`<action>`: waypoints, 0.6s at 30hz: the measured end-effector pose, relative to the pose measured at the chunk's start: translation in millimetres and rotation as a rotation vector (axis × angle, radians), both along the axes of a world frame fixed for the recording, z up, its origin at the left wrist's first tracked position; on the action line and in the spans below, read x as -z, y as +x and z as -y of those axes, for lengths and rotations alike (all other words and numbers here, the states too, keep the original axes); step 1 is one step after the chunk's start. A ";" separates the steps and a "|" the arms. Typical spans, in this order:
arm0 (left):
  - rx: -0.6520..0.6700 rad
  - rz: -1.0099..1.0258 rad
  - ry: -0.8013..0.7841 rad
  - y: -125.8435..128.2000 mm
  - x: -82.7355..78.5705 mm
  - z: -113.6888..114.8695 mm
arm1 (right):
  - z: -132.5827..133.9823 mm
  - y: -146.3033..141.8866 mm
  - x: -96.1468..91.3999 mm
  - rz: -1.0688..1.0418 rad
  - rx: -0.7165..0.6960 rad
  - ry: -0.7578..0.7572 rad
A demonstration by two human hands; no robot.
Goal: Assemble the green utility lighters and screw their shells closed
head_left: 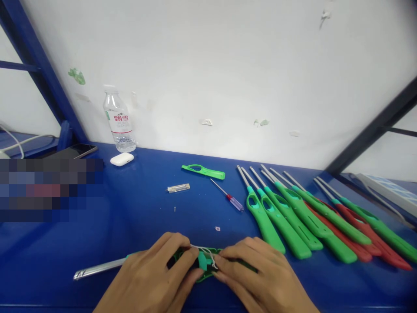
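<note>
Both my hands rest on an opened green long-nosed lighter (203,263) lying across the blue table near its front edge. My left hand (156,276) pinches its body from the left, fingers closed around it. My right hand (260,278) pinches it from the right, beside a thin white wire. The lighter's metal tube (99,268) sticks out to the left. A loose green shell half (203,171), a small metal part (178,188) and a small screwdriver (228,195) lie farther back.
A row of several green and red lighters (312,217) lies at the right. A water bottle (120,121), a white earbud case (121,159) and a phone (76,151) stand at the back left by the wall. A tiny screw (175,209) and a small chip (217,228) lie mid-table.
</note>
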State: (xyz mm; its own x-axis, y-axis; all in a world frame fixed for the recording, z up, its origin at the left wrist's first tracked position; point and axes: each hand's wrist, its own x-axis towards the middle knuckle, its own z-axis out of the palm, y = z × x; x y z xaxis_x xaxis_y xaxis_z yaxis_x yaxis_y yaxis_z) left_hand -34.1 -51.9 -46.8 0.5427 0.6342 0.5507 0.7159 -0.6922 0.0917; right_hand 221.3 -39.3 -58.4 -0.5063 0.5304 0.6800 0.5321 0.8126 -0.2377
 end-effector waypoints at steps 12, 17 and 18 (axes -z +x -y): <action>0.007 -0.015 -0.005 -0.3 -2.6 0.0 | -0.6 -5.1 1.2 0.006 0.032 0.098; -0.039 0.051 0.064 -15.3 -2.6 0.9 | 0.0 -3.4 -11.0 0.076 0.017 0.064; -0.066 0.069 0.068 -23.0 -0.7 1.9 | 0.3 -3.4 -12.9 0.077 0.017 0.060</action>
